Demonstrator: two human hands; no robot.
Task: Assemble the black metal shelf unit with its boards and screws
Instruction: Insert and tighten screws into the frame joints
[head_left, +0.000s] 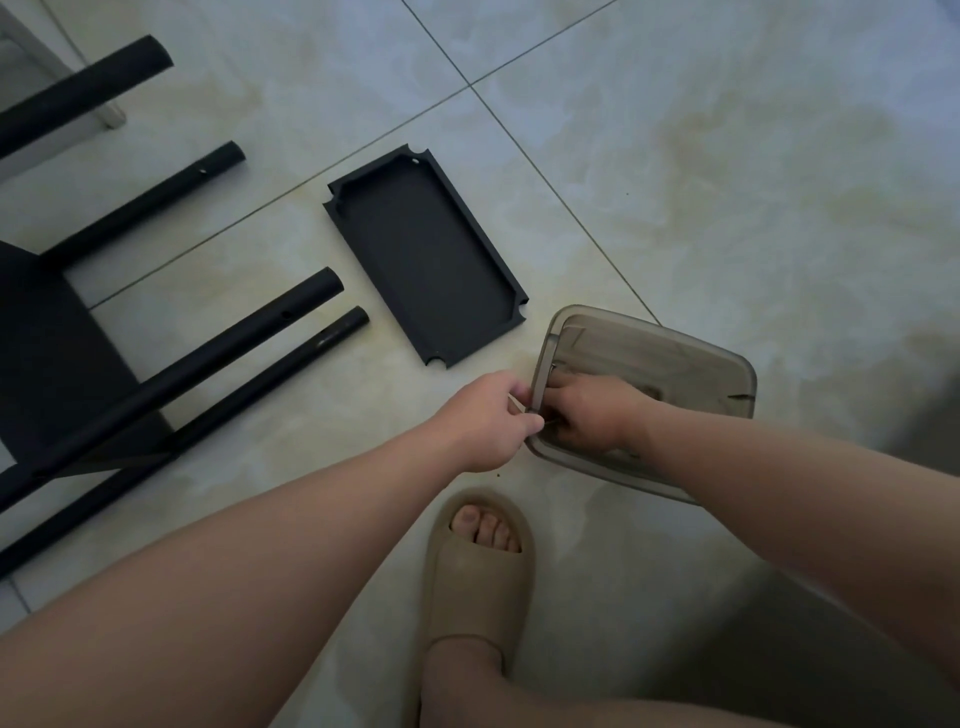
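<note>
A loose black shelf board (423, 257) lies upside down on the tiled floor, its notched corners showing. To its left the partly built black shelf frame (67, 364) lies on its side, several black tubes (249, 332) pointing toward the board. A smoky transparent plastic box (675, 364) sits on the floor to the right. My left hand (491, 421) pinches the box's near rim. My right hand (592, 413) reaches inside the box with curled fingers. What those fingers hold is hidden.
My foot in a beige slipper (478, 566) stands on the tiles just below the hands. A pale furniture leg (111, 111) stands at the top left behind the tubes. Bare floor tiles (727, 182) stretch to the upper right.
</note>
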